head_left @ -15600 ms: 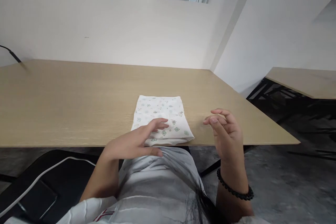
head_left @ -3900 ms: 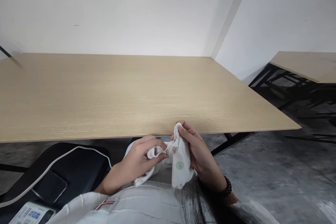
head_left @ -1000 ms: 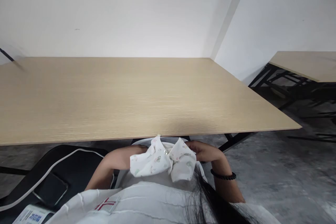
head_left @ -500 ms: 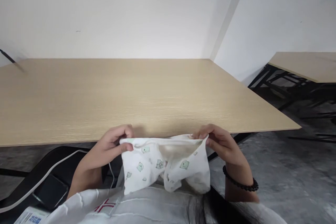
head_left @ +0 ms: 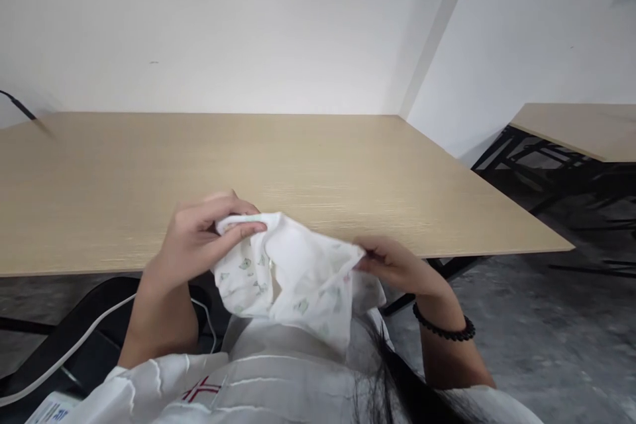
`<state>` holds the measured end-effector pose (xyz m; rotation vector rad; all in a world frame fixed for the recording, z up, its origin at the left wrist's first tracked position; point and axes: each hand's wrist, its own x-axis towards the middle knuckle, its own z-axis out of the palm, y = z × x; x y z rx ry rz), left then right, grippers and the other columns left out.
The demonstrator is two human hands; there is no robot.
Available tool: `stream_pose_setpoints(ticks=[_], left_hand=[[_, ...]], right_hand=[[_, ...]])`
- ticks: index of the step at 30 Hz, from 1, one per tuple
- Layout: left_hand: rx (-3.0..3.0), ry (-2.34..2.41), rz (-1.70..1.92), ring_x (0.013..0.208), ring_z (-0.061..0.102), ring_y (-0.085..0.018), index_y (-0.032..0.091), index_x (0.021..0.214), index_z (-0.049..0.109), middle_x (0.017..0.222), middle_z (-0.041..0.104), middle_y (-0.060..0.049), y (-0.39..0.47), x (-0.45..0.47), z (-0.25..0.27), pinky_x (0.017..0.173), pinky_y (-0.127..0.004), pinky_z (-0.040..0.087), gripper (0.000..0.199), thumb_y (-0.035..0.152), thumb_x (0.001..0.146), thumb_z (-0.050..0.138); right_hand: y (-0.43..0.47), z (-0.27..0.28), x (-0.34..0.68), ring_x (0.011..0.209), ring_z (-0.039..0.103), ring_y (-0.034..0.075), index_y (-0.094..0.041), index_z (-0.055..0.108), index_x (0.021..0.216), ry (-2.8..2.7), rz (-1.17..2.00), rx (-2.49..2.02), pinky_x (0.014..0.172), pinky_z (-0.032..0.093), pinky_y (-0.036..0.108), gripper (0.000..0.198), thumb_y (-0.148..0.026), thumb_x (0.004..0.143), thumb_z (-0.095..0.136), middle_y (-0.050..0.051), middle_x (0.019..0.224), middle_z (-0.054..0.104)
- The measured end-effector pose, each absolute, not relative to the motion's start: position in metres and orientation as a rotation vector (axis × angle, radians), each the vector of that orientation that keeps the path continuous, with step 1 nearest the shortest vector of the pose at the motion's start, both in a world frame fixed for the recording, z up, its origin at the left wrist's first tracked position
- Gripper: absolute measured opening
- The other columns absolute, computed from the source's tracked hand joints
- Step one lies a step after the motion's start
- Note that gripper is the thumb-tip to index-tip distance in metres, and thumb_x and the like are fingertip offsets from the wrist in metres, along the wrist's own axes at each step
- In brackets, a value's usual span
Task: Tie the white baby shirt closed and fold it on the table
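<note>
A soft white cloth item [head_left: 298, 278] with small green animal prints hangs between my hands, just above my lap at the table's front edge. It looks like a small baby garment, but its exact kind is hidden by the folds. My left hand [head_left: 203, 232] pinches its upper left edge between thumb and fingers, held higher than the other side. At the right corner, my right hand [head_left: 395, 265] grips the edge; its fingers are slightly blurred. The cloth slants down to the right, bunched on the left, with a loose flap hanging on the right.
A light wooden table [head_left: 278, 165] stretches ahead to a white wall [head_left: 223, 33]. At the far left lies a thin black rod [head_left: 20, 106]. A white cable [head_left: 74, 351] runs over a black bag-like object [head_left: 119, 318] at lower left. Another table [head_left: 581, 126] stands at right.
My left hand has risen and moved slightly inward with its cloth edge. My right hand has shifted a little left. The cloth, stretched level before, is now tilted and more folded.
</note>
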<state>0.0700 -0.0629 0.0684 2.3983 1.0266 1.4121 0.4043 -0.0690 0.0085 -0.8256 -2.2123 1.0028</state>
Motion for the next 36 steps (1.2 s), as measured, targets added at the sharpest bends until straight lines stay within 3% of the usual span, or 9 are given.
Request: stream_pose_setpoints(ticks=[6,13,16,19,21,24,28,32,36], left_hand=[[2.728,1.265,1.694,0.056,0.05,-0.012,0.022,0.073,0.072,0.062,0.061,0.001,-0.024,0.056,0.098,0.055,-0.026,0.038,0.015,0.034,0.082,0.075],[2.609,1.005,1.817,0.046,0.032,-0.009,0.021,0.061,0.06,0.05,0.039,0.005,-0.066,0.057,0.125,0.045,-0.026,0.025,0.028,0.031,0.086,0.07],[2.657,1.303,1.544,0.046,0.029,-0.007,0.018,0.053,0.051,0.048,0.031,0.005,-0.046,0.062,0.139,0.044,-0.025,0.022,0.043,0.039,0.085,0.069],[2.55,1.688,1.018,0.052,0.041,-0.01,0.017,0.061,0.057,0.054,0.046,0.002,0.016,0.071,0.138,0.049,-0.025,0.027,0.051,0.059,0.089,0.054],[2.411,1.841,0.67,0.065,0.054,-0.016,0.017,0.079,0.066,0.074,0.064,-0.003,0.065,0.076,0.123,0.057,-0.026,0.035,0.059,0.07,0.089,0.042],[2.283,1.766,0.111,0.085,0.063,-0.025,0.015,0.09,0.067,0.1,0.071,-0.013,0.12,0.077,0.088,0.07,-0.03,0.042,0.069,0.076,0.085,0.036],[2.22,1.697,-0.086,0.083,0.063,-0.027,0.016,0.076,0.066,0.089,0.072,-0.014,0.144,0.054,0.055,0.073,-0.031,0.043,0.063,0.078,0.068,0.057],[2.189,1.658,-0.18,0.074,0.061,-0.025,0.018,0.064,0.062,0.074,0.068,-0.009,0.148,0.02,0.054,0.071,-0.031,0.042,0.053,0.07,0.058,0.07],[2.224,1.759,-0.099,0.078,0.063,-0.029,0.017,0.062,0.061,0.069,0.068,-0.011,0.152,0.013,0.058,0.074,-0.033,0.043,0.043,0.057,0.054,0.077]], right_hand=[[-0.059,0.058,0.424,0.074,0.061,0.016,-0.021,0.067,0.092,-1.835,0.471,-1.078,0.065,0.047,0.026,0.025,-0.043,0.097,0.056,0.003,0.082,0.067],[-0.079,0.108,0.441,0.057,0.057,0.013,-0.024,0.072,0.08,-1.94,0.215,-0.744,0.048,0.041,0.026,0.006,-0.026,0.085,0.074,0.001,0.07,0.068],[-0.055,0.125,0.436,0.059,0.057,0.014,-0.023,0.072,0.077,-1.974,0.187,-0.783,0.051,0.041,0.027,0.011,-0.029,0.085,0.074,0.001,0.07,0.068],[0.005,0.124,0.43,0.07,0.061,0.016,-0.02,0.071,0.079,-2.103,0.249,-0.986,0.061,0.043,0.027,0.027,-0.045,0.089,0.066,0.002,0.077,0.07],[0.052,0.108,0.429,0.078,0.062,0.018,-0.018,0.07,0.08,-2.179,0.294,-1.152,0.068,0.044,0.027,0.038,-0.052,0.091,0.059,0.004,0.083,0.071],[0.104,0.067,0.434,0.082,0.061,0.019,-0.015,0.068,0.088,-2.234,0.272,-1.526,0.069,0.042,0.027,0.038,-0.051,0.093,0.055,0.008,0.092,0.072],[0.126,0.023,0.445,0.085,0.061,0.022,-0.013,0.066,0.096,-2.235,0.183,-1.752,0.073,0.041,0.03,0.029,-0.041,0.09,0.06,0.013,0.095,0.071],[0.123,0.021,0.44,0.1,0.058,0.025,-0.013,0.063,0.1,-2.219,0.119,-1.721,0.081,0.041,0.031,0.028,-0.039,0.089,0.059,0.017,0.11,0.066],[0.118,0.037,0.409,0.073,0.055,0.017,-0.018,0.059,0.079,-2.328,0.2,-1.589,0.065,0.038,0.027,0.037,-0.053,0.09,0.055,0.006,0.083,0.065]])
